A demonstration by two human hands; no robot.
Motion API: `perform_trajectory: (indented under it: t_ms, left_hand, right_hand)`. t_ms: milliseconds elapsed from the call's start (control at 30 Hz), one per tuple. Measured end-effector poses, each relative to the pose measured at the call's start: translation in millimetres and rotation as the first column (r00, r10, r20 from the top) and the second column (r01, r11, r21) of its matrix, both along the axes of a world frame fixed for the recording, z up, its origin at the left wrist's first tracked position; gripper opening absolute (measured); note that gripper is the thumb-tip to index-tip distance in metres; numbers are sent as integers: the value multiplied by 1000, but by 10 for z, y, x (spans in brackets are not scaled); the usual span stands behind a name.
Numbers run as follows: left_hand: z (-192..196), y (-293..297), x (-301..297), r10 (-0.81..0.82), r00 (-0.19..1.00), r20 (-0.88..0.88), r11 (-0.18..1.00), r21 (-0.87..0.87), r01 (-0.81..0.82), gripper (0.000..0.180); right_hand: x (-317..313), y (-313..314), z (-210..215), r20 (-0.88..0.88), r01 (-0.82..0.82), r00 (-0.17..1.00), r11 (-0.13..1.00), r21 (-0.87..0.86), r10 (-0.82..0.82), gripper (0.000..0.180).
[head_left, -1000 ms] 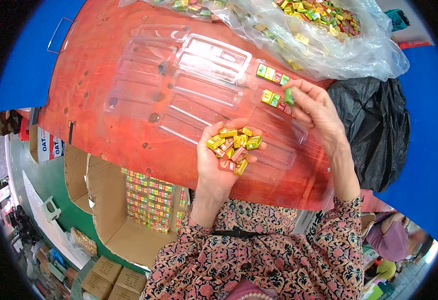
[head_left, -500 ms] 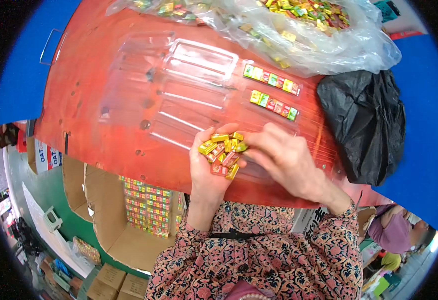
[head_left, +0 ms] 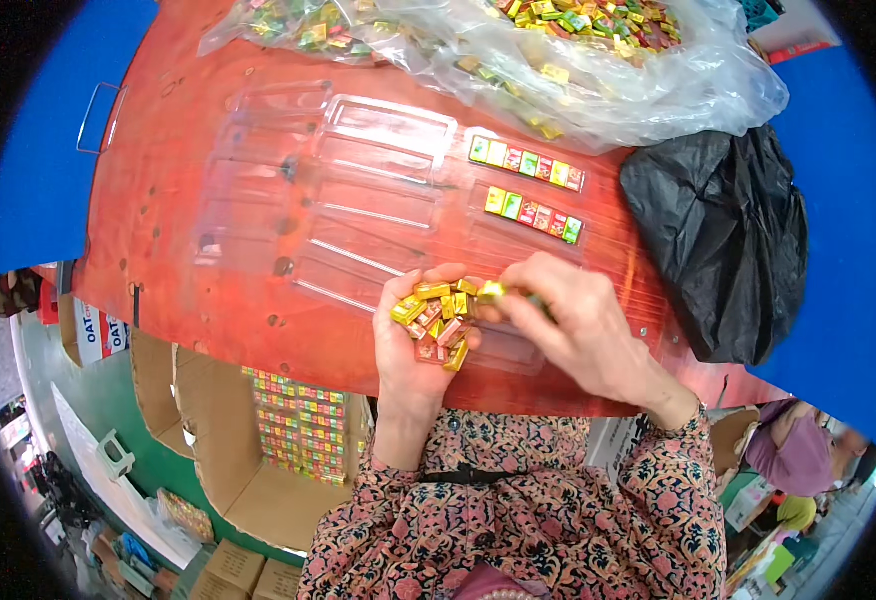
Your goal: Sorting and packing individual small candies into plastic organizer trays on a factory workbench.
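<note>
Palm up, my left hand (head_left: 408,372) is cupped round a small heap of wrapped candies (head_left: 435,322) in gold, yellow and reddish wrappers. Just to its right, my right hand (head_left: 588,325) pinches a yellow wrapped candy (head_left: 491,291) between thumb and fingers; something green shows dimly behind those fingertips. Beyond the hands lie two rows of candies in clear plastic, an upper row (head_left: 527,162) and a lower row (head_left: 532,215), in yellow, green, white and red. Left of them, clear plastic trays (head_left: 389,117) with long compartments lie on the red table (head_left: 208,330).
A clear plastic bag (head_left: 658,105) full of loose candies spreads along the far edge. A black plastic bag (head_left: 723,250) lies at the right. Below the table's left edge stands an open cardboard box (head_left: 220,440) with packed candy trays (head_left: 301,425). Another person (head_left: 793,450) is at the lower right.
My right hand now has a yellow candy lifted at its fingertips, slightly apart from the heap. The heap stays in my left palm. The whole view has shifted a little.
</note>
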State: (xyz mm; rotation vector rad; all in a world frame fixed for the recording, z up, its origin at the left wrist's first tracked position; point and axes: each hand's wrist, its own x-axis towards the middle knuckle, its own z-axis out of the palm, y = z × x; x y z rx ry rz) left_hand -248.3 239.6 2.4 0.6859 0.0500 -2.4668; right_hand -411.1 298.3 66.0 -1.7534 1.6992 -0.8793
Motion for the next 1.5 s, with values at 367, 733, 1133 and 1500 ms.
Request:
perform_trajectory:
  t_ms: [367,733,1133,1500]
  left_hand:
    - [-10,-62,54,24,1000,-7,1000,13,-24,42]
    - [10,-88,96,49,999,-12,998,39,-48,41]
    - [-10,-98,111,56,998,-32,998,29,-55,40]
    - [-2,-90,111,64,998,-29,998,17,-63,39]
  right_hand:
    - [-356,-329,-409,417,209,839,915,346,-349,19]
    - [-232,-677,-584,-24,330,944,944,1,-330,19]
    - [-264,-660,-529,-247,269,926,958,-101,-286,16]
    - [-224,-697,-623,-294,207,926,970,-125,-236,13]
